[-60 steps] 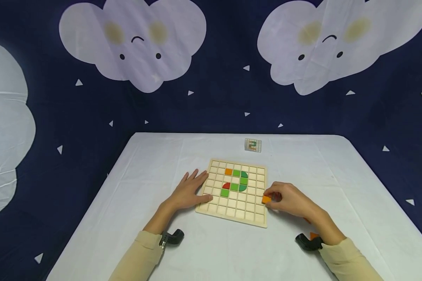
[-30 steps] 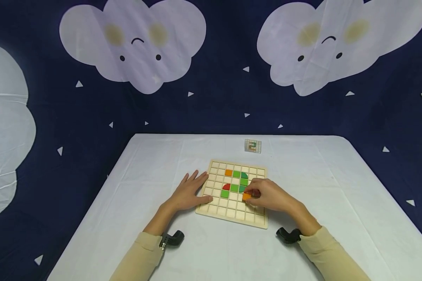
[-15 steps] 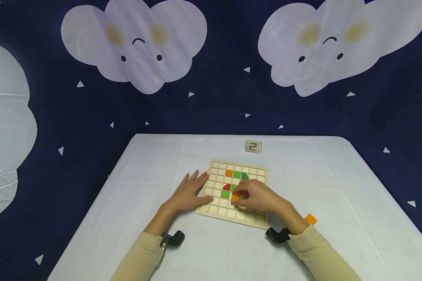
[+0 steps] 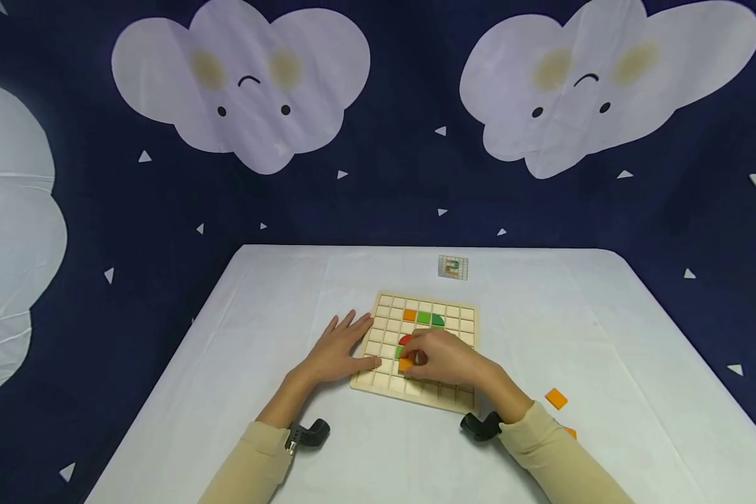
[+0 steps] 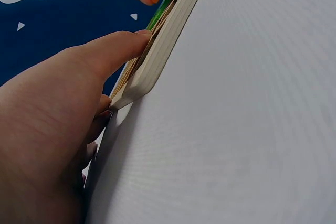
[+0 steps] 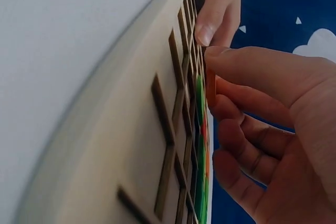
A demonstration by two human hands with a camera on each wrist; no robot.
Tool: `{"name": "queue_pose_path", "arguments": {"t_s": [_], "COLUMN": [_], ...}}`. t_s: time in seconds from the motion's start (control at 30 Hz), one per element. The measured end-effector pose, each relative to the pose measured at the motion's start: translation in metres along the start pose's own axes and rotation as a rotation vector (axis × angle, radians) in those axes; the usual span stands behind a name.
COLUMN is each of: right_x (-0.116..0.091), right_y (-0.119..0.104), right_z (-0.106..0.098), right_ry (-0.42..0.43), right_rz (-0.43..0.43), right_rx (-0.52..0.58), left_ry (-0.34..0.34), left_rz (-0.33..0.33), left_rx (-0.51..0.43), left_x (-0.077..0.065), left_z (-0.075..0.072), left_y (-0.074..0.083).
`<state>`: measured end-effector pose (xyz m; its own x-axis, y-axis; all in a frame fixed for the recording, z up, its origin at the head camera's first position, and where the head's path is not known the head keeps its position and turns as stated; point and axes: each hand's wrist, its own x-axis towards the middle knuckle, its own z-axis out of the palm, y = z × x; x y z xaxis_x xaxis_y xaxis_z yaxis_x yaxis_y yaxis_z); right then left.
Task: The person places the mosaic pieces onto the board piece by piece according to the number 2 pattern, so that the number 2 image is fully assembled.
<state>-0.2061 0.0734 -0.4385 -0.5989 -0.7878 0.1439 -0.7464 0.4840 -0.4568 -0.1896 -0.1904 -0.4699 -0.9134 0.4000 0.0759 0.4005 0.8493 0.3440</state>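
Note:
A wooden grid board [image 4: 378, 381] lies on the white table. My left hand [image 4: 332, 353] rests on its left edge, fingers spread and thumb on the rim. Between thumb and fingers, my right hand [image 4: 444, 357] pinches an orange square tile [image 4: 406, 365] just over the board's lower middle cells, in front of a green tile [image 4: 399, 352]. In the right wrist view the orange tile [image 6: 211, 87] stands slightly off the grid. Set in the board are another orange tile [image 4: 409, 315], a green square [image 4: 423, 318], a dark green curved piece [image 4: 438, 320] and a red curved piece [image 4: 405, 339]. My right hand covers other pieces.
A small pattern card [image 4: 453, 267] lies beyond the board. To the right, a loose orange tile [image 4: 556, 398] lies on the table, and another orange piece [image 4: 570, 433] shows partly beside the right sleeve. A dark blue cloth with clouds hangs behind.
My right hand has carried the orange tile leftward from the board's right edge to its lower middle. The left hand has stayed on the board. Loose orange pieces at the right have come into view.

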Motion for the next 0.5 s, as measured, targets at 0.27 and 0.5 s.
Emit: {"name": "queue_pose_path", "arguments": {"t_s": [0.27,0.5], "right_x": [0.0032,0.0049], "right_y": [-0.001,-0.0028], "right_z": [0.007,0.0101], "right_ry": [-0.014,-0.003], "right_rz": [-0.008,-0.013], "right_rx": [-0.042,-0.063], "left_ry": [-0.004,-0.01], "left_rz": [-0.001,-0.001], "left_rx": [-0.001,-0.008], "left_x": [-0.0017,-0.0015], "left_z": [0.0007,0.0005], "left_y": [-0.0002,-0.0007]}}
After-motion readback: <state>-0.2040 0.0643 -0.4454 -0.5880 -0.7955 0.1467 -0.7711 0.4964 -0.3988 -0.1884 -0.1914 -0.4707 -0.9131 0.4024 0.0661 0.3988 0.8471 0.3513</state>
